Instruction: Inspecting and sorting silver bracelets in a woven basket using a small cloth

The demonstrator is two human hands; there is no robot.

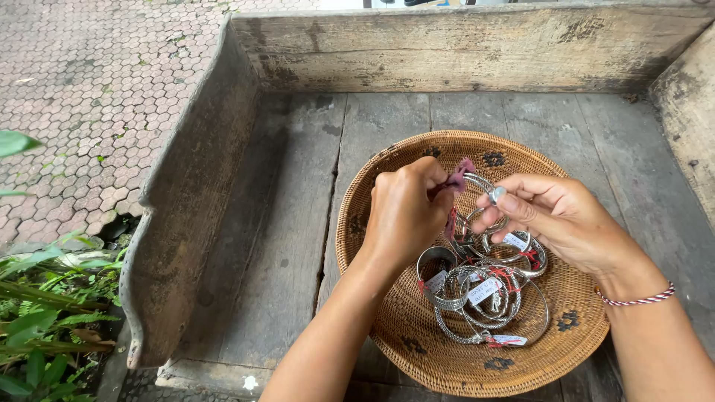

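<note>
A: Head view, looking down: what are the hands doing?

B: The left hand (406, 216) is curled shut, pinching a small pink-purple scrap of cloth (457, 177) against a thin silver metal bangle (480, 183). The right hand (558, 216) pinches the same bangle from the other side, thumb and forefinger closed on it, the other fingers loosely spread. Both hover just above a round woven rattan basket (372, 216).

A: And in the basket?

B: A heap of silver bangles (484, 294), most with small white paper tags (484, 290) tied on with red thread. They lie tangled, touching one another.

A: How far along is the work?

B: I'd judge one bangle is being rubbed with the cloth while the heap waits below. I can't tell which of those are already done.

A: Where does the basket sit?

B: On a weathered grey wooden bench (298, 223) with raised plank sides, beside a paved floor (89, 97) and green leaves (37, 320).
</note>
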